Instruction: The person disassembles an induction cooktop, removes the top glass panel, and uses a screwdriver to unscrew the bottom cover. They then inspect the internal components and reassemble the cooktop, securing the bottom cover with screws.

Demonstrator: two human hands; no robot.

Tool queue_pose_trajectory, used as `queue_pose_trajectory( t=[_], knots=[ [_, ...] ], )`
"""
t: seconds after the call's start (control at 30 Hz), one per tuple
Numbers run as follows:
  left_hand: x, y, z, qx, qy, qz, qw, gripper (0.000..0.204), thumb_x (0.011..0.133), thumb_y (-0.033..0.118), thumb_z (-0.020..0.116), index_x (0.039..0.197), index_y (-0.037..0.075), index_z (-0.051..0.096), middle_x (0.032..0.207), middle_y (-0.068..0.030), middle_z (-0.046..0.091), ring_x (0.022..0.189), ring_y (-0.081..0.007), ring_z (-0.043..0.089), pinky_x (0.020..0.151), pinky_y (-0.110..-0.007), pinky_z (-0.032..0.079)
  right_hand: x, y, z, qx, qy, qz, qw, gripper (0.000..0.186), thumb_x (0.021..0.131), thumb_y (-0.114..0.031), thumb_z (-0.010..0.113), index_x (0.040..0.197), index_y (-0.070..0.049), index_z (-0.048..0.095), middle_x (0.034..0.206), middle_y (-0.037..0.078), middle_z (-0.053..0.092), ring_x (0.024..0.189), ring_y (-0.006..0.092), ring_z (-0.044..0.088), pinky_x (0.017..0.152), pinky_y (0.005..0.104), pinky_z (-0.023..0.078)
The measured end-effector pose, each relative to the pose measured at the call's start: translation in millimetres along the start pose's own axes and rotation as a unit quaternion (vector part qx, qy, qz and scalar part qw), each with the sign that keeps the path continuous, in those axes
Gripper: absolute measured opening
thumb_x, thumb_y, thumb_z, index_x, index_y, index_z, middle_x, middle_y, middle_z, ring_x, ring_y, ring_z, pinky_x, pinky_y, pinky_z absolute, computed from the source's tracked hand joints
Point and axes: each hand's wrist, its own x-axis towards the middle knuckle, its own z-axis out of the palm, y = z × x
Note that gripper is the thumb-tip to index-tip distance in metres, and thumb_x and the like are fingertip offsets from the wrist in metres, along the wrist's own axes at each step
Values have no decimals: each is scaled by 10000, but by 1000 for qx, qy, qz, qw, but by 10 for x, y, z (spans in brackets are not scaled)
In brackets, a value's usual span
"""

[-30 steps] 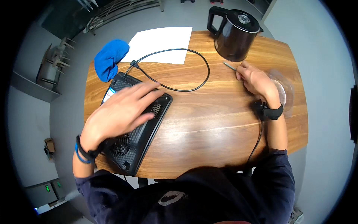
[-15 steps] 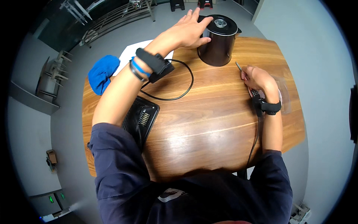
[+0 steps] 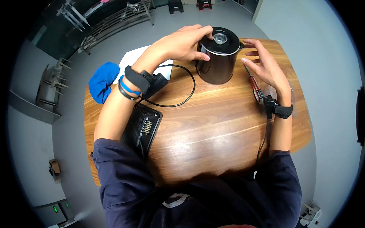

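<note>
A dark brown kettle (image 3: pixel 216 68) with a black lid (image 3: pixel 224 46) and a clear knob stands towards the far side of the wooden table. My left hand (image 3: pixel 184 43) is closed round its left side, fingers up near the lid and thumb along the body; the handle there is mostly hidden. Beside the spout on the right, my right hand (image 3: pixel 264 66) is open and holds nothing, its fingers apart and fingertips close to the kettle. Just below that hand lies a screwdriver (image 3: pixel 255 88) with a red and black handle.
A black slotted plastic panel (image 3: pixel 154 118) lies under my left forearm. A black cable (image 3: pixel 193 89) loops by my left wrist, near white paper (image 3: pixel 131 57) and a blue cloth (image 3: pixel 102 81). Clear plastic (image 3: pixel 292 95) sits beside my right wrist. A metal rack (image 3: pixel 118 28) stands beyond the table (image 3: pixel 201 140).
My left hand has closed on the kettle, which has shifted nearer to me. My right hand has let go of the screwdriver and moved up beside the spout, opening.
</note>
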Motion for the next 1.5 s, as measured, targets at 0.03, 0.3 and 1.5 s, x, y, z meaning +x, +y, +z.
queue_pose_trajectory(
  t=[0.03, 0.3, 1.5],
  knots=[
    [-61, 32, -21, 8, 3, 24, 1000, 613, 955, 418, 920, 1363, 79, 614, 1314, -171, 719, 1292, -403, 669, 1113, -511, 529, -12, -59, 7, 1, -20, -24, 1000, 704, 1020, -260, 860, 1615, -81, 531, 1457, 211, 718, 1284, 352, 728, 1077, 464, 589],
    [-171, 529, 188, 63, 77, 82, 992, 970, 911, 554, 916, 1583, 2, 486, 1424, -308, 659, 1399, -485, 622, 1303, -588, 409, -66, -219, 119, -36, -74, -122, 989, 853, 1005, -296, 877, 1696, -63, 433, 1463, 270, 717, 1320, 418, 719, 1111, 500, 577],
    [-1536, 466, -417, 10, -27, -173, 985, 1247, 635, 56, 1058, 1713, 119, 433, 1650, -179, 509, 1513, -437, 560, 1282, -503, 504, -127, -128, 472, -21, -211, -80, 974, 1107, 984, -282, 874, 1849, -295, 184, 1729, 233, 536, 1473, 448, 637, 1213, 538, 578]
  ],
)
